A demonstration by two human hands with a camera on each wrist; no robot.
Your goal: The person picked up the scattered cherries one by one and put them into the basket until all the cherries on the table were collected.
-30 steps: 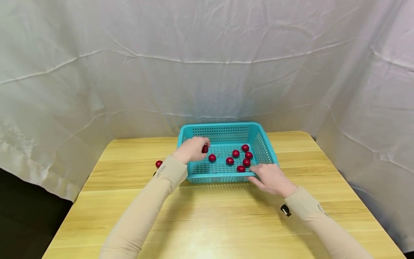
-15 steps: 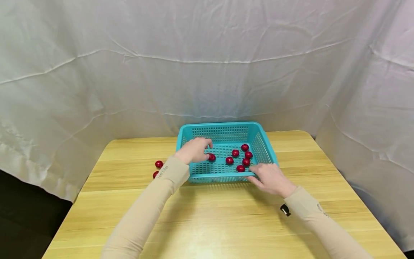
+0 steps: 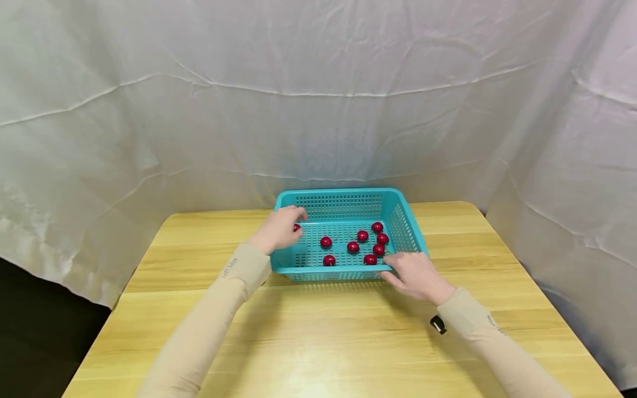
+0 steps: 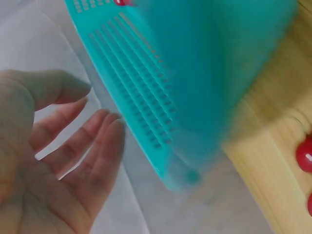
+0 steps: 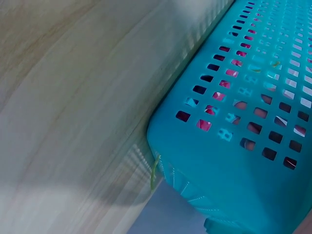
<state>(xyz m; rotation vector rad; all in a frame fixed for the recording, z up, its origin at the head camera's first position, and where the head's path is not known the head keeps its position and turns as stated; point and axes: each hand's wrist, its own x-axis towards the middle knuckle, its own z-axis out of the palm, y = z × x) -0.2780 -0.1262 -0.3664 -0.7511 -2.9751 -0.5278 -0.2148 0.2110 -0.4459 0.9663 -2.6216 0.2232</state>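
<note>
My left hand [image 3: 280, 228] hovers over the left side of a turquoise plastic basket [image 3: 338, 270]. In the left wrist view its fingers are loosely bent, with nothing between thumb and fingertips. Past the thumb in the head view, a red cherry [image 3: 297, 227] shows against the basket. Several more cherries lie on the basket floor, among them one cherry [image 3: 329, 260] by the front wall and another cherry [image 3: 325, 242] behind it. At the front right corner, my right hand [image 3: 415, 275] grips the rim, its fingertips inside and thumb outside.
Two cherries lie on the wooden table [image 3: 318, 337] left of the basket; the left wrist view shows one cherry [image 4: 304, 153] whole, while the left sleeve hides them from the head view. A pale curtain [image 3: 318, 110] hangs behind the basket and along both sides.
My left hand has let go of a cherry and moved left from mid-basket towards the left wall. A cherry near the front wall is now in sight. The right hand stays put.
</note>
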